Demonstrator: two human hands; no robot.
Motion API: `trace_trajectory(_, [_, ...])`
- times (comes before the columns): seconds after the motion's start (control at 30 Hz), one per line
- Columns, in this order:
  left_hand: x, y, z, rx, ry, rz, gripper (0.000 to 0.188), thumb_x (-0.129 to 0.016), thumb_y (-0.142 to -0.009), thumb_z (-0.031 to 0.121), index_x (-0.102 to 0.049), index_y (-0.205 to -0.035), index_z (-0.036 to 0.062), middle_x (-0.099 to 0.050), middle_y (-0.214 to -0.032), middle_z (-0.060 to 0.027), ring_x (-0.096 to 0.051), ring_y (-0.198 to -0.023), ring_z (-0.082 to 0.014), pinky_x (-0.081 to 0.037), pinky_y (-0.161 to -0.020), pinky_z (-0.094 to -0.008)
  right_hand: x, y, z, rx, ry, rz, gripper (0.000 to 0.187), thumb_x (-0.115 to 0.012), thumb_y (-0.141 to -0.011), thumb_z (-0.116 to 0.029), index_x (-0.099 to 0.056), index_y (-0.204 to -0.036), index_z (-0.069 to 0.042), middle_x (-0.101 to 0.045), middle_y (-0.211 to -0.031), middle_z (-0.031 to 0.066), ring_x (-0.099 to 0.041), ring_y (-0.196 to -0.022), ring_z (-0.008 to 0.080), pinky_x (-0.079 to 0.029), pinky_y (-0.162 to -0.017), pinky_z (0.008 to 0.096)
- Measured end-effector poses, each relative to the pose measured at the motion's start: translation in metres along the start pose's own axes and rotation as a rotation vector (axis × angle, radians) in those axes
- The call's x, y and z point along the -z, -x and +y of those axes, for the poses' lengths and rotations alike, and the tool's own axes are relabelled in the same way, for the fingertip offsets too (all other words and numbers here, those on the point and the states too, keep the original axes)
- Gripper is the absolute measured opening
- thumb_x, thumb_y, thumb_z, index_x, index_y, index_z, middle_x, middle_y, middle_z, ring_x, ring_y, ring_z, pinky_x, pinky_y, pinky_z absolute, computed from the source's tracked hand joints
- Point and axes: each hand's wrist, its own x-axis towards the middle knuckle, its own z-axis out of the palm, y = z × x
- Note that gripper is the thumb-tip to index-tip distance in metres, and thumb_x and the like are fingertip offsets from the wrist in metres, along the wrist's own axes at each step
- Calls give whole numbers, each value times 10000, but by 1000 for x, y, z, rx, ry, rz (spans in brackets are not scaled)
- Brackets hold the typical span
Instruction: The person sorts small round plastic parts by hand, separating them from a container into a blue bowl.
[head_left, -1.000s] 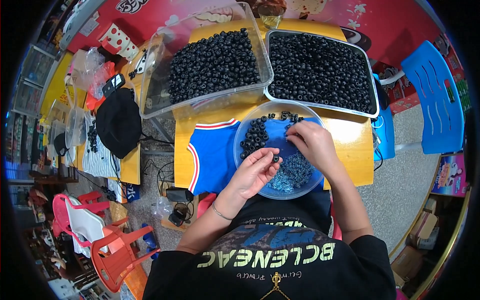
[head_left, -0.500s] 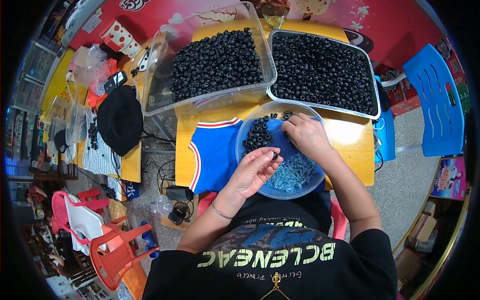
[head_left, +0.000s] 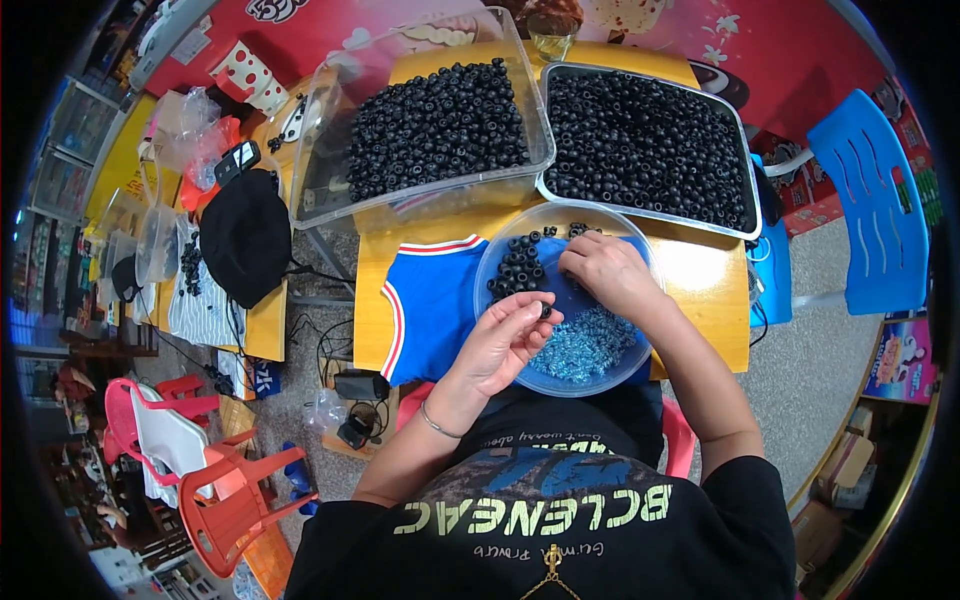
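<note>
A round clear plastic tub (head_left: pixel 482 262) sits at the table's near edge. Black round pieces with a hole in each (head_left: pixel 519 268) fill its left part, and small clear-bluish plastic pieces (head_left: pixel 582 350) are heaped at its near side. My left hand (head_left: pixel 500 343) reaches over the tub's near left rim, thumb and fingers pinching one black holed piece (head_left: pixel 545 311). My right hand (head_left: pixel 615 272) is inside the tub at the right, fingers bent downward and closed together. Its fingertips are hidden, so whatever they hold cannot be made out. A few more black pieces lie just beyond it.
Beyond the tub stand a large clear bin (head_left: pixel 325 205) and a metal-rimmed tray (head_left: pixel 752 190), both heaped with black pieces. A blue garment (head_left: pixel 430 300) lies on the yellow table (head_left: pixel 372 335), partly beneath the tub. A blue chair (head_left: pixel 880 220) is at right; a black cap (head_left: pixel 245 240) is at left.
My right hand has shifted slightly left and its fingers have dipped lower into the tub. The left hand keeps its pinch on the black piece, almost in place.
</note>
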Motion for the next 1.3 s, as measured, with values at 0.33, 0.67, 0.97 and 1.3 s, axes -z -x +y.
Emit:
trace_trajectory(0.33, [-1, -2, -2, 29, 100, -53, 253, -532, -934, 83, -568, -1158, -28, -632, -1059, -151, -632, -889, -124, -533, -796, -194, 20, 22, -31, -307, -750, 328, 151, -633, -772, 62, -654, -904, -7, -599, -929, 83, -637, -818, 167, -544, -683, 272])
trace_trajectory(0.67, [-2, -2, -6, 47, 132, -100, 244, -554, -923, 80, -572, -1146, -19, -638, -1006, -109, -645, -903, -143, -550, -793, -199, 28, 48, -63, -448, -974, 308, 107, -674, -792, 5, -654, -895, 30, -637, -927, 89, -638, -816, 141, -536, -722, 259])
trace_trajectory(0.97, [0, -1, -10, 64, 112, -85, 201, -578, -913, 87, -600, -1096, 8, -643, -963, -63, -638, -829, -93, -544, -740, -173, 24, 47, -71, -233, -693, 484, 138, -752, -717, -47, -656, -812, -19, -657, -802, 94, -644, -672, 197, -523, -588, 279])
trace_trajectory(1.3, [-2, 0, -11, 15, 32, -74, 186, -611, -887, 69, -630, -1065, 17, -652, -965, -57, -636, -846, -107, -533, -780, -206, 23, 48, -71, -207, -604, 521, 171, -777, -681, -64, -661, -803, -36, -650, -764, 81, -635, -650, 196, -513, -555, 285])
